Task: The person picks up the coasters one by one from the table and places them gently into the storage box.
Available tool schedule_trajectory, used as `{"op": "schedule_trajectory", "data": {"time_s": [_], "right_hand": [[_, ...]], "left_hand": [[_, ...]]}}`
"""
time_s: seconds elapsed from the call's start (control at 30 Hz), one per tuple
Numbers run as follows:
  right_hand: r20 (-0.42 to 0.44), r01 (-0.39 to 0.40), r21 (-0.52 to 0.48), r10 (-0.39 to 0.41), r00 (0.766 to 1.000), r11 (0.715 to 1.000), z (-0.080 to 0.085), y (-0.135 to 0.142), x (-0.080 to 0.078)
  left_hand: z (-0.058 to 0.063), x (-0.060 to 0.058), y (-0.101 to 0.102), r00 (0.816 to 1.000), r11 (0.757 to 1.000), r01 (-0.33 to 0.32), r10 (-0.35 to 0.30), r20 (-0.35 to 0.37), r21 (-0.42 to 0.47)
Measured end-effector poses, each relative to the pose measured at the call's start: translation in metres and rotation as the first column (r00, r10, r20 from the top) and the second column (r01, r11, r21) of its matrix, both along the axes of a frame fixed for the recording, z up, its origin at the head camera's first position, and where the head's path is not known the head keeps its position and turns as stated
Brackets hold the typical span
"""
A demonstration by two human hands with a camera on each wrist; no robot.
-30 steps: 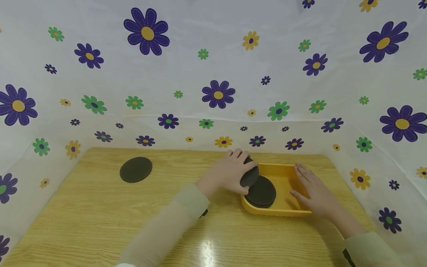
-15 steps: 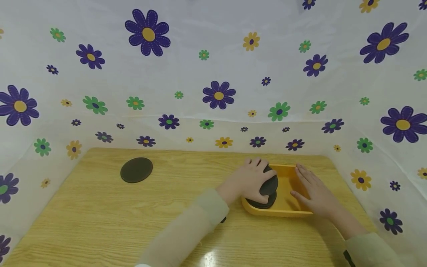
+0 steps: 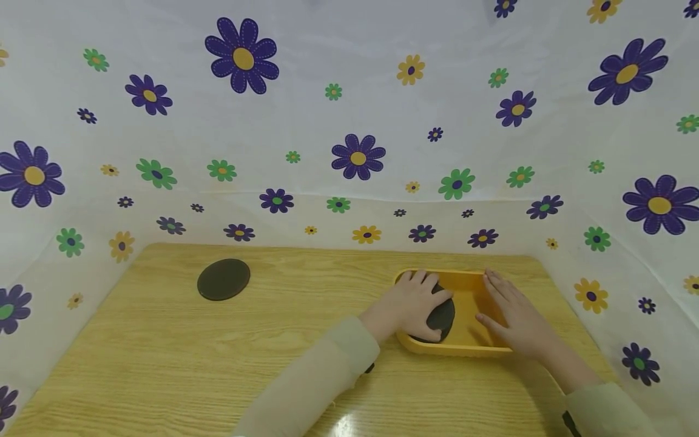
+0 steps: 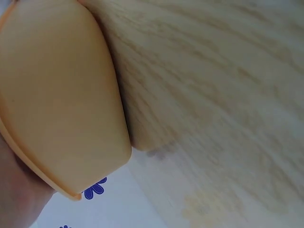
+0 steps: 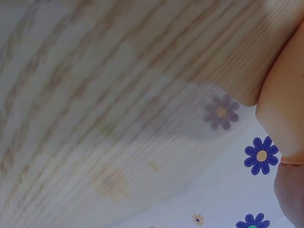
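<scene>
A yellow tray (image 3: 461,349) with rounded corners sits at the right of the table. My left hand (image 3: 411,306) reaches into its left end and grips a flat black disc (image 3: 445,315), fingers spread across it and thumb at its near edge. The disc lies low over the stacked dark disc seen there earlier, which is hidden now. My right hand (image 3: 516,318) rests at the tray's right end with straight fingers, the thumb toward the inside. In the left wrist view, the tray's outer wall (image 4: 61,95) shows beside part of the hand (image 4: 19,190).
Another black disc (image 3: 224,279) lies flat at the back left of the wooden table (image 3: 191,352). A white cloth (image 3: 306,109) printed with flowers stands around the back and sides. The right wrist view shows the tray's outer wall (image 5: 285,90).
My left hand has moved right with the tilted disc, from the tray's left rim into the tray, and lowered it over the disc there. The right hand has stayed in place.
</scene>
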State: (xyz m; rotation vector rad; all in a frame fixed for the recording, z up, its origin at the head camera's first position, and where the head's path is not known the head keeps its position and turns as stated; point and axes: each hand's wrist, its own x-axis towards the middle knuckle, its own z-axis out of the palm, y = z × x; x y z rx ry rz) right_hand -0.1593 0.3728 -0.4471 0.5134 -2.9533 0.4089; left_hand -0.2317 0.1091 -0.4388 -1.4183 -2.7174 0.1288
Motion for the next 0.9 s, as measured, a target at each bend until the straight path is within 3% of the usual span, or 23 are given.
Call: {"op": "schedule_trajectory", "data": {"time_s": [0.63, 0.77, 0.9], "right_hand": [[-0.034, -0.015, -0.002, 0.015, 0.999, 1.0, -0.0039, 0.0015, 0.0003], [-0.042, -0.021, 0.0, 0.02, 0.999, 1.0, -0.0047, 0.0014, -0.0004], [-0.04, -0.023, -0.002, 0.023, 0.999, 1.0, -0.0041, 0.0007, -0.0008]], "left_hand": [[-0.0052, 0.0038, 0.0057, 0.994, 0.991, -0.07, 0.078, 0.071, -0.11], [-0.0049, 0.0033, 0.0037, 0.996, 0.994, -0.058, 0.065, 0.067, -0.095], [-0.0033, 0.0029, -0.0019, 1.0, 0.998, -0.023, 0.023, 0.006, -0.056]]}}
